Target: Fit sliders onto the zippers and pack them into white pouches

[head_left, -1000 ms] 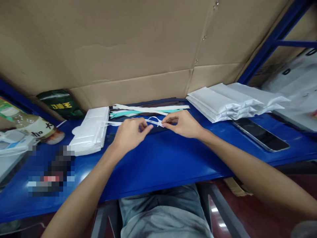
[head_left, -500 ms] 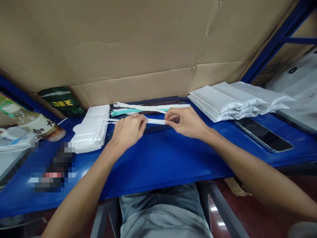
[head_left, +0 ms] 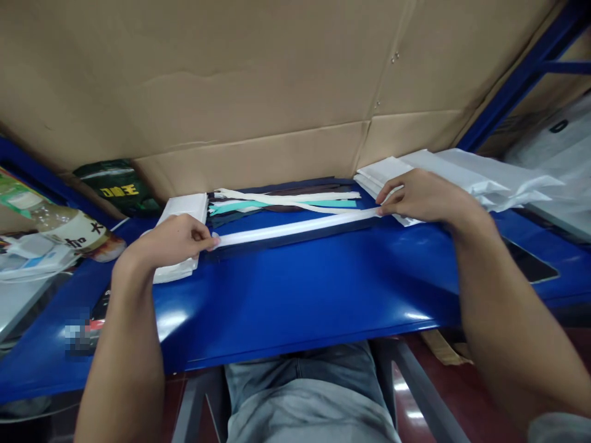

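Observation:
A white zipper [head_left: 295, 227] is stretched nearly straight between my two hands, just over the blue table. My left hand [head_left: 178, 240] pinches its left end between thumb and fingers, in front of a stack of flat white packets [head_left: 184, 209]. At the other end, my right hand [head_left: 410, 195] pinches the zipper near the white packets [head_left: 443, 169] stacked on the right. Behind it lie several more zippers [head_left: 300, 203] in white, teal and dark colours, side by side. A dark strip [head_left: 305, 235] rests on the table just below the held zipper.
The blue table [head_left: 295, 295] backs onto a cardboard wall [head_left: 258, 80]. To the left are a bottle [head_left: 74, 227], a dark green bag [head_left: 117, 187] and a partly blurred dark object [head_left: 95, 326]. A phone [head_left: 530, 261] lies at the right, partly behind my forearm.
My hands have moved apart, left hand leftward and right hand rightward. The white zipper, earlier bunched with a short length showing, is now drawn out lengthwise between them.

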A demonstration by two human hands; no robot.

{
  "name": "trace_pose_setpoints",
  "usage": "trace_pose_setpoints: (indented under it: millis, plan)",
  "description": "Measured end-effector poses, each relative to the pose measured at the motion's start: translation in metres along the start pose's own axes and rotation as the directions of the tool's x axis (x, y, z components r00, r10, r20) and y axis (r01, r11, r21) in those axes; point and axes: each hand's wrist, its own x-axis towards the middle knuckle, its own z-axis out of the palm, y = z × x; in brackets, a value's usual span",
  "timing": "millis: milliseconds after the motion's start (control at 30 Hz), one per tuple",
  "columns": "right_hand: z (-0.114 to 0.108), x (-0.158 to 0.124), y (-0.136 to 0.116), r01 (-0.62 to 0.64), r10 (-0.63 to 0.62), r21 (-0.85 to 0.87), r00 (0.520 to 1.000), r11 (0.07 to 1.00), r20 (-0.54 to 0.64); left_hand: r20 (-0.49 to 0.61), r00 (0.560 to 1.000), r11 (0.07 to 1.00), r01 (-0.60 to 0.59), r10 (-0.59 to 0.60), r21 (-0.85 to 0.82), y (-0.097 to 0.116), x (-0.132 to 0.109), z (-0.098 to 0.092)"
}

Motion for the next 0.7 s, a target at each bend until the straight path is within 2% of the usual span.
trace_pose_setpoints:
  millis: [100,367,467,500,567,633,700]
  plan:
    - [0.003,0.006,0.005,-0.005,0.006,-0.025,0.998,1.000,0.059,0.079,0.997,0.999,0.004,0.000,-0.045,0.005,0.001,0.004]
    - [0.012,0.009,-0.001,-0.034,0.038,-0.047,0.996,0.998,0.086,0.067,0.998,1.000,0.021,-0.020,-0.018,0.002,0.009,0.011]
    - [0.019,0.009,-0.009,-0.034,0.039,-0.159,0.999,0.987,0.028,0.053,0.997,0.998,0.046,-0.048,0.047,-0.001,0.012,0.016]
    - [0.021,0.008,-0.012,-0.033,0.032,-0.206,0.999,0.978,-0.006,0.020,0.997,0.995,0.067,-0.069,0.077,-0.002,0.014,0.018]
    - [0.027,0.007,-0.018,-0.039,0.021,-0.270,0.997,0.962,-0.071,-0.123,0.984,0.980,0.148,-0.131,0.137,-0.002,0.017,0.021]
    - [0.030,0.004,-0.024,-0.054,0.015,-0.288,0.990,0.956,-0.137,-0.305,0.932,0.955,0.252,-0.196,0.158,-0.001,0.022,0.021]
    - [0.032,0.000,-0.028,-0.014,-0.038,-0.271,0.982,0.963,-0.183,-0.419,0.879,0.942,0.306,-0.226,0.134,-0.001,0.033,0.017]
